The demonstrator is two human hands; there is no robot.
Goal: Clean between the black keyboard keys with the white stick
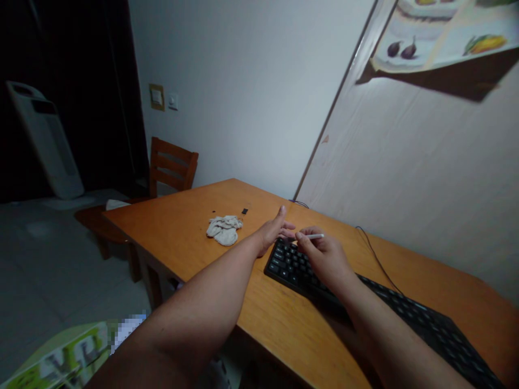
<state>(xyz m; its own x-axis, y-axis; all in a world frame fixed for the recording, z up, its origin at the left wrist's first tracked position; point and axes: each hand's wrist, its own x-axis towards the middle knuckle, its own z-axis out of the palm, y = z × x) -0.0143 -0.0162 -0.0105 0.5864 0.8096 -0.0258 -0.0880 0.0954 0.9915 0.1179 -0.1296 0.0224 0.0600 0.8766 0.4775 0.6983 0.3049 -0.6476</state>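
Note:
A long black keyboard lies along the front of the wooden table. Over its far left end is my left hand, thumb raised and fingers apart, holding nothing. Just right of it, above the keys, my right hand pinches a thin white stick-like tool between thumb and fingers. The tool's tip is near my left fingers; whether it touches anything is too small to tell. A crumpled light grey cloth rests left of my left hand. Behind the cloth lies a small black square piece.
A dark cable runs from the keyboard toward the wall. A wooden chair stands beyond the table's far left side. A white upright appliance is on the floor at the far left.

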